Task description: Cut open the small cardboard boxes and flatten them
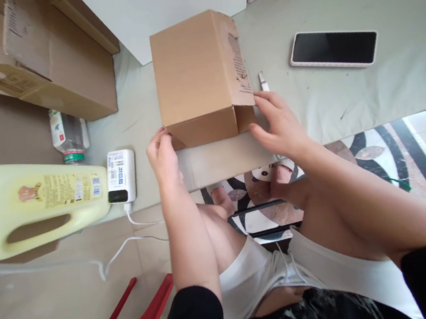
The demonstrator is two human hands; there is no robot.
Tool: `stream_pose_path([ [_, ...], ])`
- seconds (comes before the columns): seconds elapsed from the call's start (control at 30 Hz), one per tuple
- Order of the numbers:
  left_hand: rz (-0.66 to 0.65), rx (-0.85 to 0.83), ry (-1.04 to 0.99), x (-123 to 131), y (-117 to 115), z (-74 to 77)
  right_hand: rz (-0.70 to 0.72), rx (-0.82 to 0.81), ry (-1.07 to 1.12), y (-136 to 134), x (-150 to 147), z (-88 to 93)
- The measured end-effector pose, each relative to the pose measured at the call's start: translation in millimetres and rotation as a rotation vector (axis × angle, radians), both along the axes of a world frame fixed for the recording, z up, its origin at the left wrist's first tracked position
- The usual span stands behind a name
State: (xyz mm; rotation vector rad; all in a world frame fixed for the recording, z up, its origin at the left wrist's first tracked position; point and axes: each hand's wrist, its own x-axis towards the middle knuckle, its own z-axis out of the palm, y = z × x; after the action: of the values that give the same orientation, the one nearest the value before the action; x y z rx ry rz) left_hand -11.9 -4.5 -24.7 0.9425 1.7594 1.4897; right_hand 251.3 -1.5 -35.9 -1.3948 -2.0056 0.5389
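A brown cardboard box (190, 74) rests on the pale cloth-covered table, with printed text on its right side. At its near right corner there is an opening. My left hand (163, 155) is closed on the near left corner, its fingertips against the cardboard. My right hand (281, 125) is at the near right corner, fingers stretched out and the thumb apart from them, fingertips at the box's edge. Just beyond those fingers lies a slim white and metal tool (263, 82), partly hidden by my hand.
A phone (335, 48) lies to the right on the tablecloth (412, 73). On the left are a large open carton (82, 77), a clear plastic bottle (70, 133), a yellow jug (57, 191) and a white power bank (121, 176) with a cable. A red stool (150, 312) stands below.
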Motion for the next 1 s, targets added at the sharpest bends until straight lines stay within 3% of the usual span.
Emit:
stream_pose_path([
  [0.17,0.003,0.033,-0.161,4,3,2.3,0.054,0.014,0.111,4,-3,0.0],
  [0.3,-0.027,0.181,-0.304,10,2,10.8,0.101,0.016,0.223,5,-6,2.5],
  [0.43,-0.203,0.252,-0.387,18,-1,17.8,0.154,-0.014,0.314,5,-9,2.9],
  [0.57,-0.312,0.245,-0.352,23,-1,12.5,0.05,-0.084,0.339,6,-9,-4.2],
  [0.77,-0.193,0.249,-0.331,15,6,3.0,-0.186,-0.032,0.347,6,-4,-2.8],
  [0.9,-0.066,0.277,-0.335,14,6,8.5,-0.249,-0.021,0.461,6,0,3.1],
  [1.0,-0.049,0.222,-0.343,13,-1,13.1,-0.266,-0.025,0.561,7,1,3.1],
])
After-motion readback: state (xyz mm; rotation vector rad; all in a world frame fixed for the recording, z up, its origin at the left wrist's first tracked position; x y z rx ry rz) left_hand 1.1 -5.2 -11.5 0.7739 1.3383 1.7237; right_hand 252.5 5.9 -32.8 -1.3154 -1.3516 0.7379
